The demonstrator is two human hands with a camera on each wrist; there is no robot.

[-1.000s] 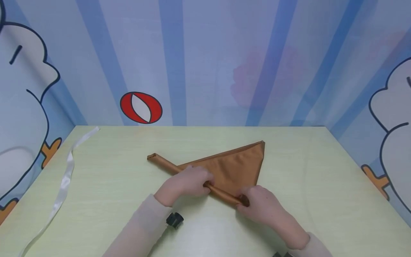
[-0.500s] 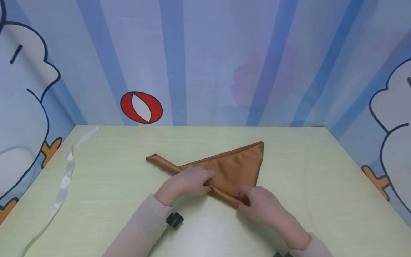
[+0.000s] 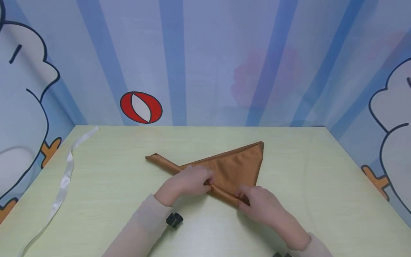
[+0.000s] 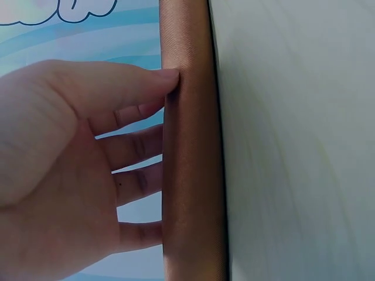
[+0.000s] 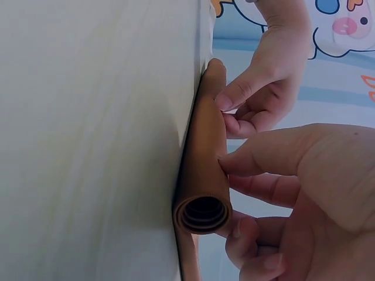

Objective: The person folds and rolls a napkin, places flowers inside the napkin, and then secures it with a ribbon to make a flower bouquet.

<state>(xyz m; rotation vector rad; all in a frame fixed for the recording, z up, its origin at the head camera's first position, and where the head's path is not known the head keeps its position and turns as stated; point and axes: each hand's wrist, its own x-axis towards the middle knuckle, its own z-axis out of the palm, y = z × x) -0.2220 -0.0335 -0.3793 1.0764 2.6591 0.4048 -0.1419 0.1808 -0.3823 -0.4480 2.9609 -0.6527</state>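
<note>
Cartoon-printed panels (image 3: pixel 212 64) round a pale tabletop (image 3: pixel 308 175) suggest a staged booth.

A pale yellow-green table (image 3: pixel 321 185) stands before a blue-striped wall (image 3: pixel 208 53) with a red-and-white oval (image 3: pixel 156 107), flanked by cartoon-printed side walls (image 3: pixel 19 117).

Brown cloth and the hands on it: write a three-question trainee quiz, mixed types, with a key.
1. Multiple choice. How is the near edge of the brown cloth shaped?
A) Tied in a knot
B) Rolled into a tube
C) Cut into strips

2. True or false. In the head view, the white ribbon lies to the left of both hands, apart from the cloth.

3. Fill in the blank. In the right wrist view, the open end of the roll is nearer the person's ____ hand.

Key:
1. B
2. True
3. Right: the right hand is the closer one.
</note>
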